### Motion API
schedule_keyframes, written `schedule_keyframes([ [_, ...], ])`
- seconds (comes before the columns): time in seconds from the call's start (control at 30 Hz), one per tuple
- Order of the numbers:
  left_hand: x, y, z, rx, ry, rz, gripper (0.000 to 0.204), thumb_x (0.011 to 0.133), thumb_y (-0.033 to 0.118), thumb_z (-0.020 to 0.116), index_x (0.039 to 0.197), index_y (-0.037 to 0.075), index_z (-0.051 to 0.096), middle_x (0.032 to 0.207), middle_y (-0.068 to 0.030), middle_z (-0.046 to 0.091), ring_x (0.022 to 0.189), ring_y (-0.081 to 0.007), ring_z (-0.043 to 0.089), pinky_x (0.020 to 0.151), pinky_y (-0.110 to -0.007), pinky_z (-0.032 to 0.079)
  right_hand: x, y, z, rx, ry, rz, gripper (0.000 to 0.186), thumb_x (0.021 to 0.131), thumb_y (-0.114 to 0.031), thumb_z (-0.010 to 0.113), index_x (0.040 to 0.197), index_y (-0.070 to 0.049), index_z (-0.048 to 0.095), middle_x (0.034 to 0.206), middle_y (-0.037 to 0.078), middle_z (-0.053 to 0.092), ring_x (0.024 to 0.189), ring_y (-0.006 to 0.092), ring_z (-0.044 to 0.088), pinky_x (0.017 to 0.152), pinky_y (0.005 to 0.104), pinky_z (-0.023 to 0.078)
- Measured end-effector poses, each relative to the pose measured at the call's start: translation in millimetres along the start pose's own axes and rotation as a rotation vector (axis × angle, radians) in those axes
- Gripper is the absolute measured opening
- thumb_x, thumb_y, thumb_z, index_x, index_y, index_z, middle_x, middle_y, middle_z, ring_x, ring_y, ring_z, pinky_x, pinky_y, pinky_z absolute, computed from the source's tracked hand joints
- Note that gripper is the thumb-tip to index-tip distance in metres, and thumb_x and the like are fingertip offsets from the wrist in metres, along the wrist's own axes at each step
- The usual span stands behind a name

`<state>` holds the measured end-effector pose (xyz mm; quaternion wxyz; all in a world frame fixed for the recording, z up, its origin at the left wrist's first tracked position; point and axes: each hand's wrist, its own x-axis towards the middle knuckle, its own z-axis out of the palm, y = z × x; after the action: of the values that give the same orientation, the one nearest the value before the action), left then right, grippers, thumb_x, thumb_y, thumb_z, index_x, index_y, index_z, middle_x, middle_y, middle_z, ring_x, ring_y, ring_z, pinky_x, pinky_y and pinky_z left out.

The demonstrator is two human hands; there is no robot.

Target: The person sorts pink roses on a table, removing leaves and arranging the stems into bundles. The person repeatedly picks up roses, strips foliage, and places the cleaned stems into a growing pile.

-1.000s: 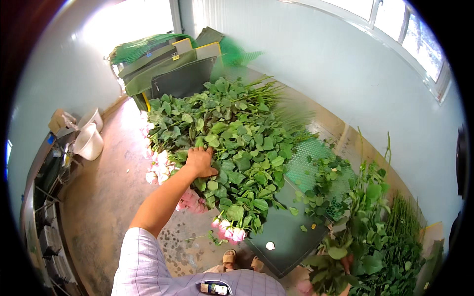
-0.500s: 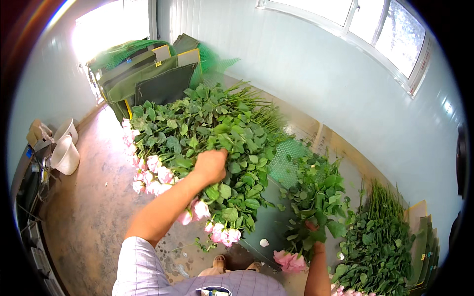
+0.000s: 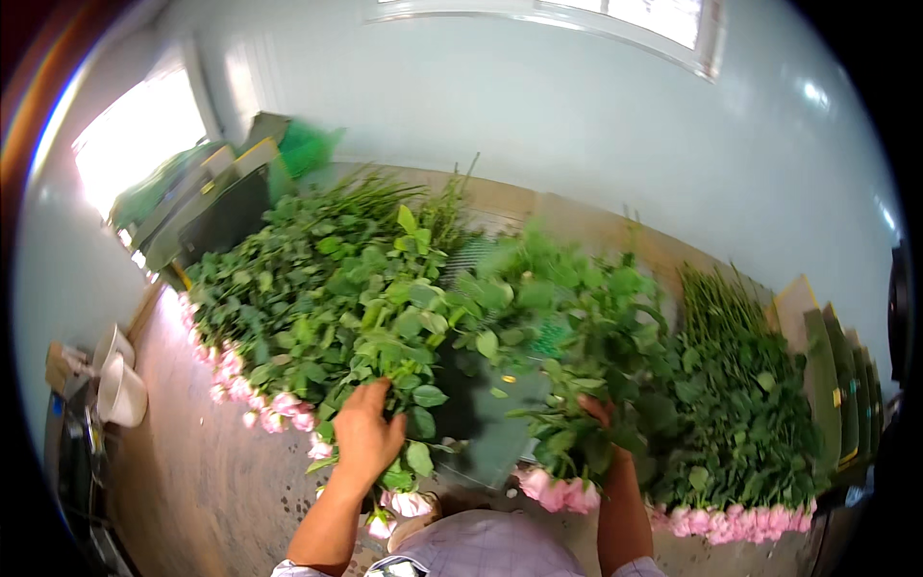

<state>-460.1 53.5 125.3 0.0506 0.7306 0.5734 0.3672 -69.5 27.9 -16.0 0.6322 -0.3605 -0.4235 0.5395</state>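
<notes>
My left hand is closed at the near edge of a large pile of leafy roses, its fingers around a rose stem among the leaves. Pale pink blooms hang just below that hand. On the right, my right hand is wrapped round a bunch of pink roses, blooms toward me and leafy stems pointing away. Leaves hide part of its fingers. Between the hands lies a dark green board with green netting beyond it.
Another row of pink roses lies at the right, beside upright green boards. More boards and netting lean at the far left. White buckets stand on the floor at the left. A pale wall closes the far side.
My view has swung to the right. My left hand has drawn back from the middle of the pile to its near edge. My right hand still holds its bunch, whose leaves are blurred by motion.
</notes>
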Motion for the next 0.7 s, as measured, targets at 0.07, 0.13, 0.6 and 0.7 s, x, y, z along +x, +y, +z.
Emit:
schedule_keyframes([
  [0.07, 5.5, 25.7, 18.0, 0.023, -0.038, -0.066, 0.044, 0.062, 0.007, 0.068, 0.104, 0.003, 0.053, 0.090, -0.0193, 0.060, 0.082, -0.0399, 0.058, 0.069, -0.046, 0.046, 1.9, -2.6, -10.9, 0.017, 0.063, 0.133, 0.050, 0.081, -0.024, 0.064, 0.122, 0.002, 0.050, 0.122, 0.011, 0.052, 0.109, 0.0215, 0.053, 0.092, 0.0370, 0.045],
  [0.13, 7.7, 29.2, 54.2, 0.083, -0.150, -0.194, 0.043, 0.066, 0.010, 0.066, 0.106, 0.003, 0.052, 0.089, -0.0210, 0.060, 0.083, -0.0398, 0.058, 0.070, -0.047, 0.047, 6.9, 7.4, -28.1, 0.059, 0.137, 0.308, 0.046, 0.078, -0.023, 0.068, 0.116, 0.000, 0.055, 0.113, 0.010, 0.057, 0.101, 0.0207, 0.056, 0.087, 0.0350, 0.047],
  [0.6, -37.2, 125.7, 182.3, -0.207, -0.240, -0.052, 0.051, 0.075, 0.022, 0.070, 0.118, -0.001, 0.052, 0.108, -0.0182, 0.056, 0.097, -0.0294, 0.057, 0.084, -0.037, 0.046, 1.6, 11.9, -72.4, 0.146, 0.191, 0.329, 0.032, 0.078, -0.017, 0.070, 0.105, -0.002, 0.061, 0.095, 0.003, 0.062, 0.082, 0.0138, 0.058, 0.070, 0.0284, 0.048],
  [0.7, -53.0, 157.7, 228.8, -0.844, -1.006, -0.728, 0.068, 0.083, 0.043, 0.063, 0.132, 0.002, 0.039, 0.113, -0.0114, 0.058, 0.100, -0.0228, 0.058, 0.082, -0.037, 0.048, -0.3, 11.0, -67.2, -0.146, 0.204, 0.208, 0.044, 0.080, -0.019, 0.068, 0.114, 0.004, 0.054, 0.104, 0.008, 0.061, 0.090, 0.0169, 0.057, 0.078, 0.0288, 0.045],
])
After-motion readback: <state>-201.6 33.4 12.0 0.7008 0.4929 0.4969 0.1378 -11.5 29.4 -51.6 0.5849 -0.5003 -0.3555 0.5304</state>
